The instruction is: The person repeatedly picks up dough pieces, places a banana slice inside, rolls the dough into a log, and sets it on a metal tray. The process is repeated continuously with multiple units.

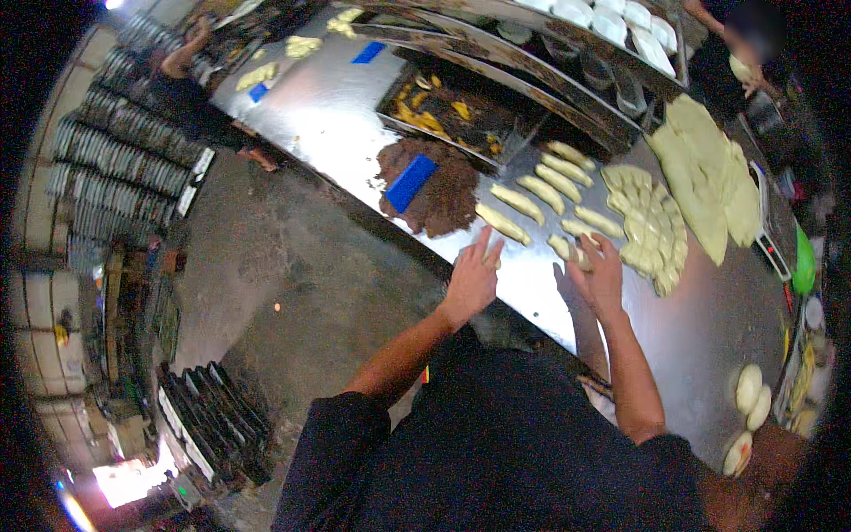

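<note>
A metal worktable [671,339] lies before me with several rolled dough pieces [542,193] in rows. My left hand [473,276] is at the table's near edge, just below one dough roll [503,224]; a bit of pale dough shows by its fingers, and its grip is unclear. My right hand [598,272] has its fingertips on or beside a short dough roll [565,249]. Right of the rolls is a cluster of cut dough pieces [648,226], and beyond it a large dough sheet [705,173]. A blue scraper [411,183] rests on a brown crumbly filling [452,193] to the left.
Behind the filling stands a dark tray [432,116] with yellow pieces. A shelf [565,60] holds white containers. Another person [186,100] is at the far left, and one [725,60] at the back right. Stacked trays [213,419] stand on the floor at left.
</note>
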Tool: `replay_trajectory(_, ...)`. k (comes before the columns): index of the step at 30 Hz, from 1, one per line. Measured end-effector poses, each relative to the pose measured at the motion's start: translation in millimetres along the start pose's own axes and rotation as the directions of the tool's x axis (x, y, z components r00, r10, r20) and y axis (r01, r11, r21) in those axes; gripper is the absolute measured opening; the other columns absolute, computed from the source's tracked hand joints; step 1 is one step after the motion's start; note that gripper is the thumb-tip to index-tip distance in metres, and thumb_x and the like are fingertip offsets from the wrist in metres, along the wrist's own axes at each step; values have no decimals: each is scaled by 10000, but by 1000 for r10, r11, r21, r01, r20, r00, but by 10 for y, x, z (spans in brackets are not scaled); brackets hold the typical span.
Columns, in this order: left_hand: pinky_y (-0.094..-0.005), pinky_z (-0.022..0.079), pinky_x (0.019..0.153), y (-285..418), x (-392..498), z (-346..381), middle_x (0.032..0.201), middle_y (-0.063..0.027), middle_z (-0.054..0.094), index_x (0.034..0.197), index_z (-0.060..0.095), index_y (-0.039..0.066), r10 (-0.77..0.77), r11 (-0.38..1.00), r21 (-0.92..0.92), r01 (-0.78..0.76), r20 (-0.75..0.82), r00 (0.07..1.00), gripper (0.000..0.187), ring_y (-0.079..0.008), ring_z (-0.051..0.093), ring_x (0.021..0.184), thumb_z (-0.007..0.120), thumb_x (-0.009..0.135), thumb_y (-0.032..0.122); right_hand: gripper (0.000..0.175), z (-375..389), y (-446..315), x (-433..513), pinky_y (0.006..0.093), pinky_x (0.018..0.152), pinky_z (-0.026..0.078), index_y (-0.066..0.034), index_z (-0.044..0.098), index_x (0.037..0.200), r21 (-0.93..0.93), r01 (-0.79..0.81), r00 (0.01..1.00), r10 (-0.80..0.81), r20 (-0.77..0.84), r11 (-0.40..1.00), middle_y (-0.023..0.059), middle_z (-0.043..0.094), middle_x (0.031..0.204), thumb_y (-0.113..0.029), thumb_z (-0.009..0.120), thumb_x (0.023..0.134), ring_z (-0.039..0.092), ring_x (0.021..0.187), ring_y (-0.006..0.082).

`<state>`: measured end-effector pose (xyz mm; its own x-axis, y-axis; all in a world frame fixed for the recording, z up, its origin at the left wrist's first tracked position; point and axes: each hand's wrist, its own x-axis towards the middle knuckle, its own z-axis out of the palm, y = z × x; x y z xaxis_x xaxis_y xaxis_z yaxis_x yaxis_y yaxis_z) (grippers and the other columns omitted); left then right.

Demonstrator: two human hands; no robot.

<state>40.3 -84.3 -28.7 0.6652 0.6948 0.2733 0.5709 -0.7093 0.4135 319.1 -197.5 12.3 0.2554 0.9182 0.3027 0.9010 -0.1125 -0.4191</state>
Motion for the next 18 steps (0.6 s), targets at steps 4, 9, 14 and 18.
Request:
replay_trajectory(4, -494, 503, 942, 160, 79, -179, 1077, -185, 667, 1032, 678, 77, -106, 993, -19, 114, 242, 965, 288, -389, 627, 1013, 644, 751, 28, 323, -216, -251, -72, 382, 855, 548, -37, 699, 1198, 312, -179, 962, 232, -143, 933, 150, 728, 1021, -169, 698, 903, 708, 942, 278)
replay_trajectory(9, -380, 575, 880, 1659, 644, -567, 1082, -122, 717, 1303, 592, 61, -200, 497, -834, 240, 159, 967, 546, -268, 703, 1026, 805, 808, 142, 200, -946, -857, 81, 337, 777, 547, 21, 711, 990, 759, -122, 900, 394, -187, 639, 134, 738, 888, -171, 673, 944, 705, 826, 215)
replay_trajectory(14, -289, 482, 691, 3076, 1248, -1109, 842, -110, 656, 855, 686, -36, 211, 237, -864, -443, -399, 892, 260, -133, 590, 775, 703, 929, 213, 262, -2682, -1098, 71, 352, 753, 519, -39, 660, 981, 455, 220, 701, 184, -689, 863, 79, 673, 847, -299, 626, 962, 633, 800, 185)
replay_trajectory(18, -349, 361, 503, 3648, 1519, -1435, 564, -40, 453, 638, 530, -23, -215, 280, -948, -151, -215, 953, 502, -100, 417, 581, 670, 978, 318, 325, -2675, -1138, 35, 342, 747, 491, -34, 679, 911, 95, -193, 407, 168, -898, 977, 53, 638, 780, -336, 587, 987, 597, 754, 171)
